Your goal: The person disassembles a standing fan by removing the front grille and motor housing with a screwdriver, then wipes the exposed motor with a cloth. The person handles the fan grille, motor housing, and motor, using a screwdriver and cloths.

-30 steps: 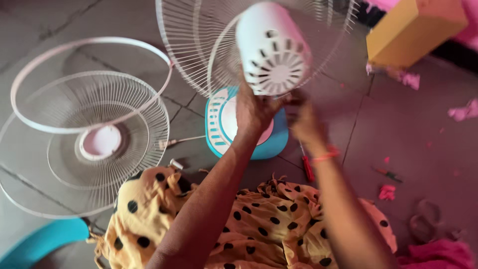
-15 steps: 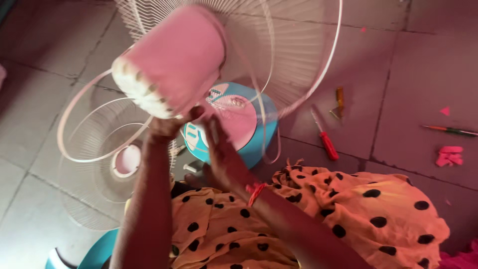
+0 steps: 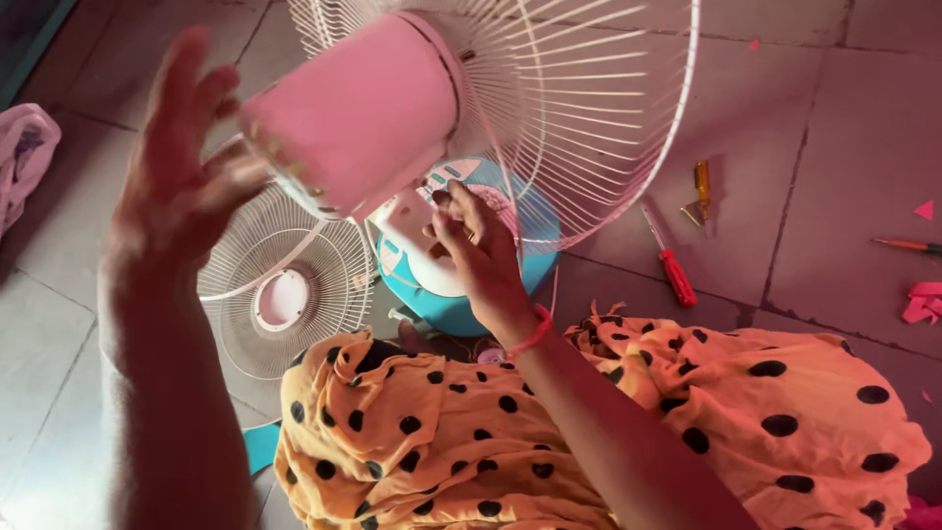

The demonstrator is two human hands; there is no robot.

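The person sits on the floor with a fan motor housing lifted up in front of them. It is a round pink-white plastic tub, smooth on the side. The back wire guard is fixed to it, thin white wires spreading out like sun rays to a round rim.

The left hand is up beside the housing with fingers spread apart; it looks blurry, and I cannot tell if it touches the tub or just steadies it. The right hand is below, near the neck of the fan, fingers curled in as if pinching something small, but what they pinch is hidden.

Under the hands stands the fan base, teal and white. The front wire guard lies flat on the grey tiles. A red screwdriver lies nearby. Orange cloth with black dots covers the lap
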